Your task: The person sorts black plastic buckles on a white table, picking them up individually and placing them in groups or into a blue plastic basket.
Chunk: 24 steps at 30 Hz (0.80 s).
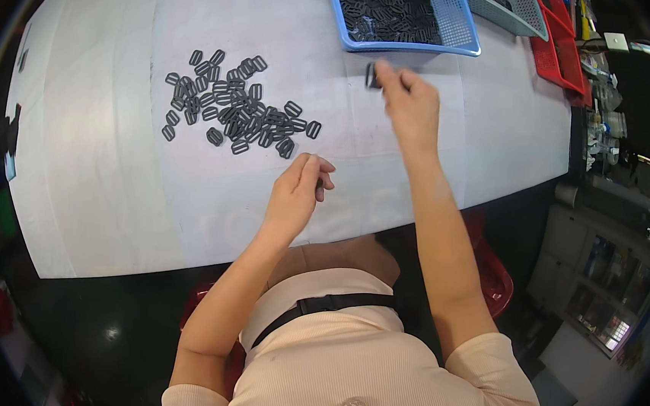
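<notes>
A loose heap of black strap slide buckles (245, 114) lies on the white table, left of centre. Just below the heap's right end is my left hand (301, 186), its fingers curled together. A bit of something dark shows under those fingers, too hidden to name. Farther right, my right hand (411, 108) pinches a single black slide buckle (371, 76) between thumb and fingers. That buckle is slightly blurred and is held in front of the near wall of a blue plastic basket (412, 46). Many more black buckles fill the basket.
A green basket (528, 23) with dark pieces stands beyond the blue one. Red bins (559, 70) line the table's right edge, with jars (613, 123) and other small items past them. The white table (102, 182) has its near edge in front of my body.
</notes>
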Tool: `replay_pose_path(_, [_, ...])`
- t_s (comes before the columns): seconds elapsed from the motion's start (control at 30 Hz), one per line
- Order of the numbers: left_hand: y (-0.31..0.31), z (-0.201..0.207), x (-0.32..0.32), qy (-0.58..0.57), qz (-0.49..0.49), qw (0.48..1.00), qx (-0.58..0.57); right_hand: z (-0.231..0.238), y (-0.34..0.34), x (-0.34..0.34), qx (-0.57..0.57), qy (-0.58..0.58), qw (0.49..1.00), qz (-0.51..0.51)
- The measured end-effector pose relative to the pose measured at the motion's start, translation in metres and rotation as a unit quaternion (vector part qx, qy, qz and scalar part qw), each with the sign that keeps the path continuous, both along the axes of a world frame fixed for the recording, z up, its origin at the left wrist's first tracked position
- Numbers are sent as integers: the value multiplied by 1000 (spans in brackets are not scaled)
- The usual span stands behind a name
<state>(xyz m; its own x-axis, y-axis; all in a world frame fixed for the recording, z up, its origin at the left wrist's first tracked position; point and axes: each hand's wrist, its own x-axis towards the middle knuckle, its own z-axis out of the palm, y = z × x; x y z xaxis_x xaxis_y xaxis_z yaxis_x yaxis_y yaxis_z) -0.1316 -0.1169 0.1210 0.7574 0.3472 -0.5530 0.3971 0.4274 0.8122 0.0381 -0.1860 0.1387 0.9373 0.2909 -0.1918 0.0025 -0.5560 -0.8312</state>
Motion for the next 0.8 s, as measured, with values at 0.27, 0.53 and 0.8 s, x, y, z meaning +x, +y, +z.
replay_pose_path(0.27, [26, 11, 7, -46, 52, 989, -133, -14, 14, 88, 193, 47, 980, -21])
replay_pose_path(0.53, [40, 4, 3, -3, 42, 987, -156, -23, -5, -18, 154, 369, 910, 104])
replay_pose_path(0.8, [38, 10, -10, -39, 71, 971, -223, -13, -21, -57, 249, 444, 856, 91])
